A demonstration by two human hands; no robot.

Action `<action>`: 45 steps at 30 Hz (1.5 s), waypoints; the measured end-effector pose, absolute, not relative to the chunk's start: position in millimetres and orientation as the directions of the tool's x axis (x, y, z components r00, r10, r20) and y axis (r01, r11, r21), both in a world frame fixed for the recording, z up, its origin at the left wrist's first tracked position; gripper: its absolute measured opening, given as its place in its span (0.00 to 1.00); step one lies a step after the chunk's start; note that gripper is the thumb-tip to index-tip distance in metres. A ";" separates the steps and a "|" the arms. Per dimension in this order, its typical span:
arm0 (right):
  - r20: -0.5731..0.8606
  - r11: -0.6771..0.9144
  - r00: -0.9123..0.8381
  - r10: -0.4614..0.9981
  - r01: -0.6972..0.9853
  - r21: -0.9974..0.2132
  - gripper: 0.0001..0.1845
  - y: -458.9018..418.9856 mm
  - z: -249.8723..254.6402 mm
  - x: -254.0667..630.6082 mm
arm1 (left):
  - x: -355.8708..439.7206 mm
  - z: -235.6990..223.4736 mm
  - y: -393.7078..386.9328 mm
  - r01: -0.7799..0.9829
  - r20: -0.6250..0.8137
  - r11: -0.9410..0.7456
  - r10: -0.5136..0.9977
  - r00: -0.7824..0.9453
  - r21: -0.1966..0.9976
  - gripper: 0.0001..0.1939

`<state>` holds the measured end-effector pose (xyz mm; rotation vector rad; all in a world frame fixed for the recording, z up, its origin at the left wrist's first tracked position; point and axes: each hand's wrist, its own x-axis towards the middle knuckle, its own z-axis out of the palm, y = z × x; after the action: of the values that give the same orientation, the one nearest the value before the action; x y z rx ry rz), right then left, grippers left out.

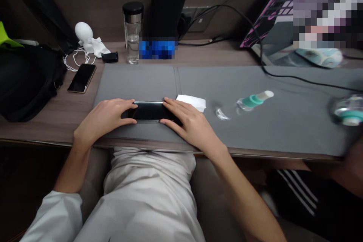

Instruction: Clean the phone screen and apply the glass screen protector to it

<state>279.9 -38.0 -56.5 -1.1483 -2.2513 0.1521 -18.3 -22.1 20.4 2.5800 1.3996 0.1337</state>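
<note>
A dark smartphone (149, 111) lies sideways, screen up, on the grey desk mat (136, 79) close to the desk's front edge. My left hand (103, 117) grips its left end, with the thumb along the near edge and the fingers along the far edge. At the other end my right hand (193, 124) has the same kind of hold and hides that corner. A folded white tissue (193, 102) sits just beyond my right fingers. Further right, a clear bottle with a teal collar (251, 101) and white cap lies on its side.
Another phone (82, 78) rests left of the mat, near white cables and a black bag (28, 79). A water bottle (133, 38) and a dark box-shaped device (168, 11) stand behind. A black cable (297, 78) crosses the right side. Another person's leg (306, 196) shows lower right.
</note>
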 end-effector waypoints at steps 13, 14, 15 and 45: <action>0.476 0.678 -0.564 0.675 0.728 -0.100 0.33 -38.8 -42.3 285.6 | -25.8 21.0 -17.2 0.814 -0.044 -0.529 0.832 0.553 0.242 0.37; 0.495 0.668 -0.549 0.673 0.738 -0.090 0.33 -40.0 -37.3 290.8 | -26.5 20.1 -16.2 0.806 -0.041 -0.538 0.825 0.564 0.247 0.38; 0.526 0.638 -0.504 0.685 0.764 -0.099 0.33 -41.2 -32.6 296.3 | -27.0 19.0 -15.2 0.797 -0.036 -0.550 0.817 0.575 0.250 0.39; 0.508 0.708 -0.543 0.669 0.673 -0.213 0.16 -53.7 -30.2 284.1 | -28.4 -6.2 0.0 0.718 0.052 -0.637 0.757 0.652 0.281 0.37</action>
<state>284.1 -53.7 -30.2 -1.0208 -2.3460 -0.0100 -28.4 0.0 -6.2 2.6353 1.1964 0.2414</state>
